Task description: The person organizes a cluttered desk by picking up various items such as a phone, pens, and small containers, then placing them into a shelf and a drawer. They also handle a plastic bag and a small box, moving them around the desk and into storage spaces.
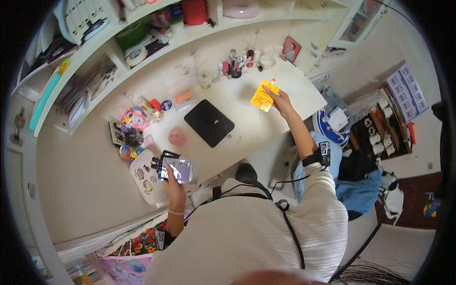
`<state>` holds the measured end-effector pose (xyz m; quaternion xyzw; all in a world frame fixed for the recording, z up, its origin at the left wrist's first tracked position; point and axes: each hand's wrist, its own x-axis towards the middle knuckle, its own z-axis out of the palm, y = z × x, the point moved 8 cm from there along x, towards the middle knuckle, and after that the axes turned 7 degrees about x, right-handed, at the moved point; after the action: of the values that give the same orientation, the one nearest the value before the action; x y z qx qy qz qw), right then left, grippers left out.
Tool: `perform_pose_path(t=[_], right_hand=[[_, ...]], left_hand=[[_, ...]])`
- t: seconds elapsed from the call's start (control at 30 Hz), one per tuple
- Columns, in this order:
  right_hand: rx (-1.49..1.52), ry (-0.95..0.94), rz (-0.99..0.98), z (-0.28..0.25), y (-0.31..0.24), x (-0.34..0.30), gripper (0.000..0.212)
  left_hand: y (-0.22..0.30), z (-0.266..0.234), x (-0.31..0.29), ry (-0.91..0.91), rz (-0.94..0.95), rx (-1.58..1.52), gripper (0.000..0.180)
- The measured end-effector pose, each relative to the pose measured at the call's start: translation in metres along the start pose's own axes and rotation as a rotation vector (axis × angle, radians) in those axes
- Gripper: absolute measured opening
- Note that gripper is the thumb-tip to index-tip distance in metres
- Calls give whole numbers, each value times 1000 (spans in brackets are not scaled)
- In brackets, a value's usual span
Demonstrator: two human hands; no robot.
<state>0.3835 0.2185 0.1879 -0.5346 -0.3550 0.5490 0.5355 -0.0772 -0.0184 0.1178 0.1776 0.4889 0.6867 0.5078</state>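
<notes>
My left hand (174, 188) is closed around a silver and lilac spout pouch (183, 170), with a black cap and black edging at its left end. It is held low over the desk's near left part, above a white case (141, 175) with small cartoon figures. Out to the right, my right hand (281, 102) pinches a small yellow spout pouch (262, 97) with an orange cap. That pouch is above the right half of the white desk (247, 130). Between my hands, a black laptop-like flat slab (209, 123) lies on the desktop.
A pink round object (177, 137) sits left of the slab. Toys, including a pink plush (135, 118), crowd the left end. Along the back stand a cup of pens (235, 71), small bottles and a framed photo (290, 49). A loaded shelf (175, 40) overhangs the wall side.
</notes>
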Motion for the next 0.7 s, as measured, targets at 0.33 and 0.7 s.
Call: perform_pose_path(t=[0.33, 0.7], right_hand=[[-230, -258, 36, 2, 38, 212, 37], [-749, -420, 49, 78, 204, 328, 63]], left_hand=[[-62, 99, 20, 109, -31, 33, 35], [-52, 63, -48, 597, -45, 60, 28]])
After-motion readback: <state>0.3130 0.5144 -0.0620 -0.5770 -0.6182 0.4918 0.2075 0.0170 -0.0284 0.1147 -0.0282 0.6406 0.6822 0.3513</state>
